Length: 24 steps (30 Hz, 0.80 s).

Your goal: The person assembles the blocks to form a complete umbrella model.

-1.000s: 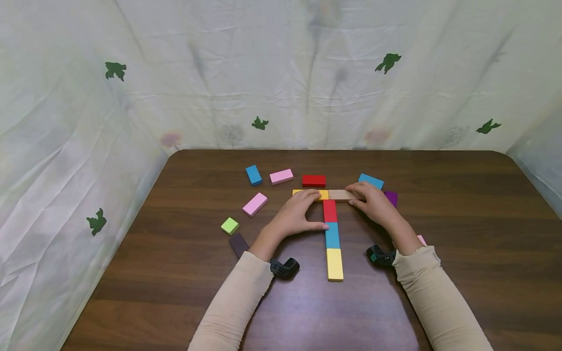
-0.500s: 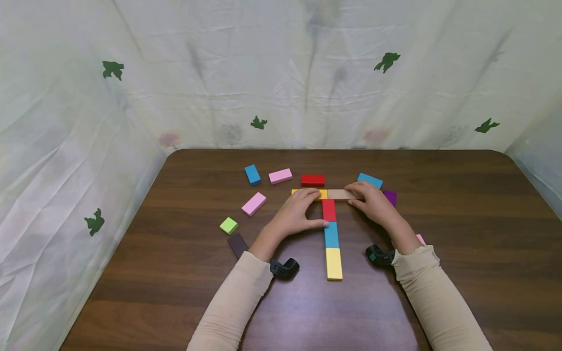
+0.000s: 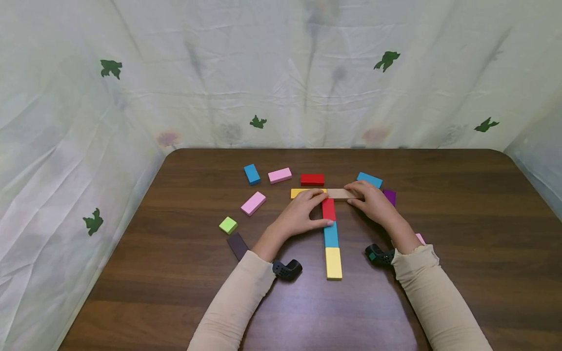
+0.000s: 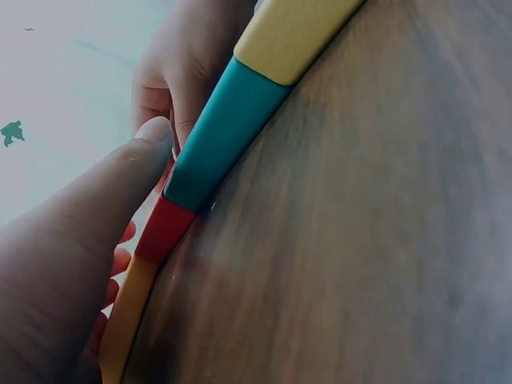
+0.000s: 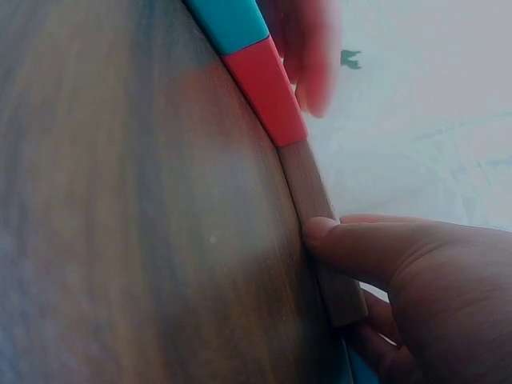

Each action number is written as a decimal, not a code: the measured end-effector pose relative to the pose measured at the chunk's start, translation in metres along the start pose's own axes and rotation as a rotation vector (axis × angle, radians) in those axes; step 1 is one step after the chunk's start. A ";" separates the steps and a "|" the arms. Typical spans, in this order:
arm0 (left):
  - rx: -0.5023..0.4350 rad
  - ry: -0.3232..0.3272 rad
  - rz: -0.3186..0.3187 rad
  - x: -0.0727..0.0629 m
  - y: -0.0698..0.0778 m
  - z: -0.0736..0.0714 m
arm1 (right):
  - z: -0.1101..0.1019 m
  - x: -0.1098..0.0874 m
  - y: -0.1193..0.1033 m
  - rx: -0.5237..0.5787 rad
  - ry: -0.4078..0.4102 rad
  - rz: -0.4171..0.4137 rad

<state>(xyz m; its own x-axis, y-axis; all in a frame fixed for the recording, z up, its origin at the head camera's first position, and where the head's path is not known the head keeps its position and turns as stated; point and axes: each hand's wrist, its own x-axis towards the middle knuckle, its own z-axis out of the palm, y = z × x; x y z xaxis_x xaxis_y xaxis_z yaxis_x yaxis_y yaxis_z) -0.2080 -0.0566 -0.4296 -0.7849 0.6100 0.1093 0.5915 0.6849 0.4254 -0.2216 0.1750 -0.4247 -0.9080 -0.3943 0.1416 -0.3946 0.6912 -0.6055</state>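
Note:
Flat blocks on the table form a T in the head view. Its crossbar is an orange-yellow block (image 3: 297, 193) and a plain wooden block (image 3: 337, 194); a red block (image 3: 328, 210), a blue block (image 3: 331, 236) and a pale yellow block (image 3: 333, 263) make the stem. My right hand (image 3: 374, 201) pinches the wooden block near its right end, thumb on the near side in the right wrist view. Over the upper stem, my left hand (image 3: 299, 213) is spread, its fingertips by the crossbar joint and its thumb over the red-blue joint.
Loose blocks lie around: blue (image 3: 252, 174), pink (image 3: 279, 175), red (image 3: 312, 180), another pink (image 3: 253, 203), green (image 3: 228, 225), dark (image 3: 238, 246), another blue (image 3: 370, 180), purple (image 3: 389, 197). A pale curtain (image 3: 281, 73) hangs behind the table (image 3: 474, 204).
My left hand has shifted slightly right, its fingertips leaving the orange-yellow block's middle for the crossbar joint. My right hand keeps its pinch on the wooden block.

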 end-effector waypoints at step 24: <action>-0.001 -0.050 -0.031 0.004 0.002 -0.002 | -0.001 0.000 -0.001 0.006 -0.004 0.006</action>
<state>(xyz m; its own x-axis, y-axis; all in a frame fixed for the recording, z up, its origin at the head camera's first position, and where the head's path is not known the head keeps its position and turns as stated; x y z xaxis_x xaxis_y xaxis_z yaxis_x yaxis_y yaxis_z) -0.2103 -0.0534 -0.4267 -0.7926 0.6076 0.0511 0.5668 0.7034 0.4290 -0.2210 0.1747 -0.4233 -0.9095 -0.3932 0.1348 -0.3887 0.6896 -0.6110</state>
